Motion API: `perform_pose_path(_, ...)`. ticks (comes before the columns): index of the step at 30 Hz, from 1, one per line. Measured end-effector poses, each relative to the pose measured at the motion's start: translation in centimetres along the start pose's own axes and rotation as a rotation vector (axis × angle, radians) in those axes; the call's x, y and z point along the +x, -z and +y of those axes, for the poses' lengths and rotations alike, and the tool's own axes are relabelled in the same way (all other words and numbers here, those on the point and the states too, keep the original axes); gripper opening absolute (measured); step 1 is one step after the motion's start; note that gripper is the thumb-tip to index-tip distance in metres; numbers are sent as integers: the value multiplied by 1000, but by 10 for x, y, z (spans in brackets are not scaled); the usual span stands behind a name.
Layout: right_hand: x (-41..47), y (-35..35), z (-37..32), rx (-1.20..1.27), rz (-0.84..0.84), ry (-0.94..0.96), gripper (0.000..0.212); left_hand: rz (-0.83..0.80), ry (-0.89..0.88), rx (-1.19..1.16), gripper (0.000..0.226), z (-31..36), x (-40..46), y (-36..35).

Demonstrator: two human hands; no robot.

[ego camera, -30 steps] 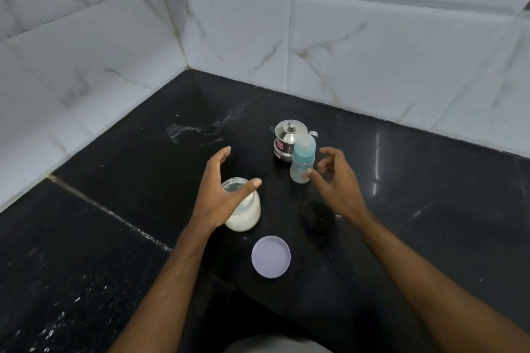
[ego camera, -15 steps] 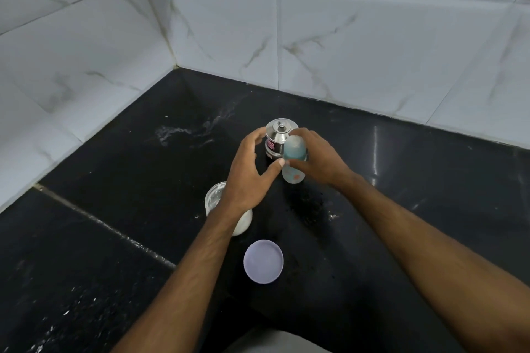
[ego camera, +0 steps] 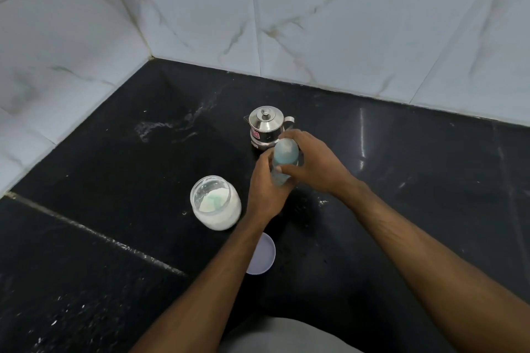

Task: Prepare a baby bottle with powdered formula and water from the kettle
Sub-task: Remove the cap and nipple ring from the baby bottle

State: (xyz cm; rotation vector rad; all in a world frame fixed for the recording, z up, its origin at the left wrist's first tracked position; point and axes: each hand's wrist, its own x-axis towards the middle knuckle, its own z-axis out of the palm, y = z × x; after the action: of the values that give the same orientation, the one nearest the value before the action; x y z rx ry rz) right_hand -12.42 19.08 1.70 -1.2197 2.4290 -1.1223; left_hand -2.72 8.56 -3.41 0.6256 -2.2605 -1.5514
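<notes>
While both hands held the baby bottle above the black counter, the left hand gripped its body and the right hand curled over its cap, just before the steel kettle, whose pink label was unreadable; the open formula jar stood left.

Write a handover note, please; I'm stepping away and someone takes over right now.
Left hand grips the body of the pale blue plastic baby bottle; right hand grips its capped top.
Small steel kettle, lid on, stands just behind.
Open glass jar of white powder stands left; its round lilac lid lies nearer.
Done: jar opened.
Left: uncap bottle, add powder, pour water, close.
</notes>
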Motion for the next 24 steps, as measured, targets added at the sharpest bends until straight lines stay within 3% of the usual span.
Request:
perform_pose_path(4,-11,-6,1,-6,-16,-15,60,-19,4,39,57,-12,2,-7)
perform_pose_path(24,-14,-18,9,-15,62,40,55,-40,-32,253,65,-31,14,-14)
